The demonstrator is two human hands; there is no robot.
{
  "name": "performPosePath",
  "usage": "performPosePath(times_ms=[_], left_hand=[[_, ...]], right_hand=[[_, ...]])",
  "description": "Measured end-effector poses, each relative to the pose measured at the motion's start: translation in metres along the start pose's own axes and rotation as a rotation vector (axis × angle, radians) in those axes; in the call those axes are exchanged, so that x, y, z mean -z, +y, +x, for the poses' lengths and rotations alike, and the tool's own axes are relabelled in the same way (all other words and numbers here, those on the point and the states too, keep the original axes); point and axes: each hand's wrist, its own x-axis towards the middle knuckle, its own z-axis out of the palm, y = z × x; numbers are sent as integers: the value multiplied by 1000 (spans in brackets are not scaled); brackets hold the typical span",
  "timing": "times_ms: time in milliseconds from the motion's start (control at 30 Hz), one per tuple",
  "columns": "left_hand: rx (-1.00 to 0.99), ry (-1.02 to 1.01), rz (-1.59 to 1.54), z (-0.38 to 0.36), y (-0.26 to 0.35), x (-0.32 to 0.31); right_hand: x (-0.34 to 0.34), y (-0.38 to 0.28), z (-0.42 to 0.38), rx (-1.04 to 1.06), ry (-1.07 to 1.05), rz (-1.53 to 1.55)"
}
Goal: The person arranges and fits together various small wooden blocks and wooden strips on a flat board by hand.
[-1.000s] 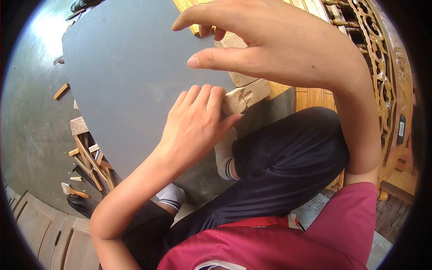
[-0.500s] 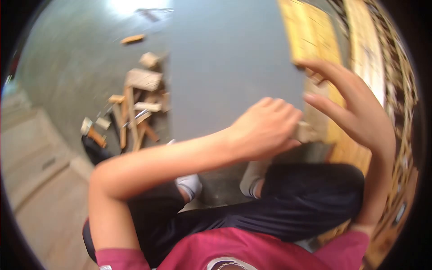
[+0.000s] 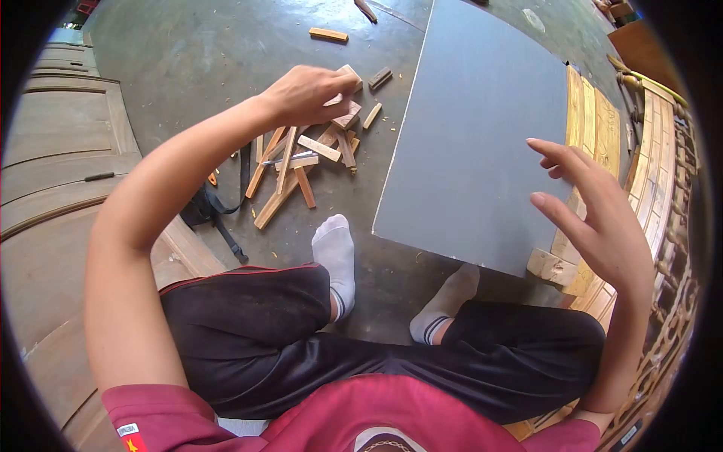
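Observation:
My left hand [image 3: 310,96] is over a heap of wood offcuts, its fingers loosely curled and the thumb apart from them. A pinkish wood block [image 3: 348,115] shows just beyond its thumb, and a pale block [image 3: 350,75] is partly hidden behind the fingers. I see nothing held there, though the palm is turned away. My right hand [image 3: 599,207] hangs open above the right edge of a grey board [image 3: 467,143], thumb and fingers spread, with nothing between them. Below it, a small wood block [image 3: 551,267] sits at the board's near right corner.
Yellowish planks [image 3: 595,113] lie along the board's right side, beside a slatted wooden piece [image 3: 655,143]. Panelled wooden doors [image 3: 68,135] lie on the left. A black strap [image 3: 226,211] lies near my knee. My socked feet [image 3: 334,252] rest before the board.
My left hand has swung from the board's near right corner leftward and away to the wood heap. My right hand stays open in about the same place. The view has turned left.

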Motion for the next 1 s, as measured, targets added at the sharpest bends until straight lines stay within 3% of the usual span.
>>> performPosePath(times_ms=[33,133,233,333,400,467,500,533,567,600,633,667,733,767,833,1000], left_hand=[[57,-62,42,-8,-14,-14],[-39,2,404,-32,-45,-53],[-6,-244,424,-27,-56,-72],[35,-225,360,-14,-63,-91],[-36,-204,321,-9,-64,-74],[152,-231,46,1,-70,-38],[221,-181,-152,2,-71,-7],[332,-107,-191,2,-86,11],[307,33,-86,0,-108,28],[378,146,-99,-2,-129,48],[549,149,-308,3,-147,70],[486,247,-325,3,-178,84],[432,318,-120,27,-159,123],[345,363,130,44,-142,134],[8,326,64,84,-65,152],[-467,98,105,160,134,105]], right_hand=[[0,-1,3,15,-12,-15],[-2,1,9,9,-12,-26],[-4,2,15,10,-45,-2],[2,10,14,30,-53,-4],[3,19,6,21,-55,-9],[1,23,1,23,-58,7],[3,24,-3,10,-69,9],[5,24,-7,-1,-86,19],[5,26,-11,-9,-107,32],[5,34,-15,2,-25,10],[6,45,-19,9,53,-12],[7,54,-23,18,129,-38],[19,66,-30,-89,190,-65],[22,72,-33,-139,227,-62],[26,78,-40,-205,250,-95],[23,86,-49,-179,307,-159]])
